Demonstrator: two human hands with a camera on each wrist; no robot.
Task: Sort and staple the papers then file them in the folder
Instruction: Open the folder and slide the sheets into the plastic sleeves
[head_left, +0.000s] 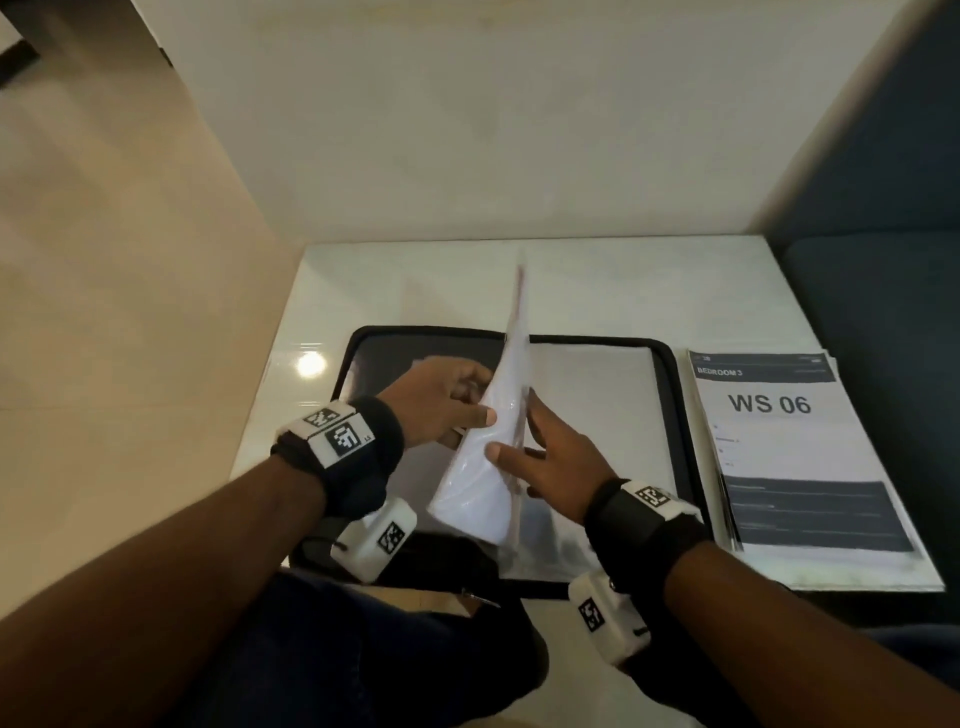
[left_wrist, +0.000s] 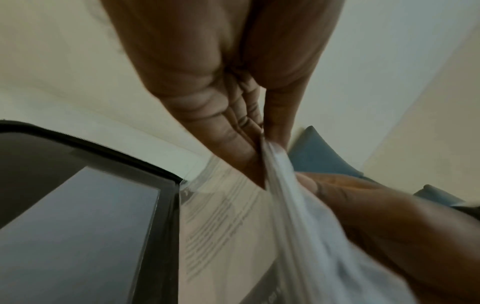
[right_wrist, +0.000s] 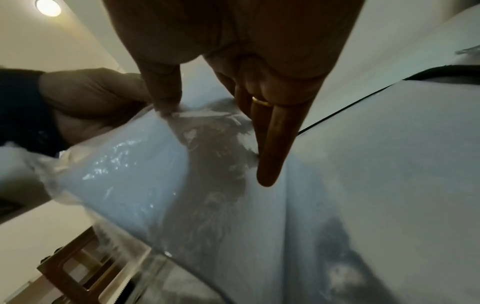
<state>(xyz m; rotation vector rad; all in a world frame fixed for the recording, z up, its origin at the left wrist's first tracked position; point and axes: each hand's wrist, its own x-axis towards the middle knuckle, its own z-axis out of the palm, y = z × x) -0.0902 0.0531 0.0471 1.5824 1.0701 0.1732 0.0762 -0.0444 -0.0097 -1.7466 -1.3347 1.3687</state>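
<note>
Filing step, judged under way. Open black zip folder (head_left: 670, 415) flat on the white worktop (head_left: 597, 280), near edge by the lap. Clear plastic sleeves (head_left: 493, 457) with sheets inside raised on edge at the folder's middle. Left hand (head_left: 441, 405) pinching the sleeves' left face, thumb curled over the near edge. Right hand (head_left: 550, 462) with straight fingers laid against the right face, thumb pressing the front; nothing grasped. Printed papers (head_left: 779, 467) headed "WS 06" stacked just right of the folder, on the worktop. No stapler in view; stapled or not, cannot tell. Next move, likely: parting one sleeve open, then fetching the right-hand stack with a free grip.
</note>
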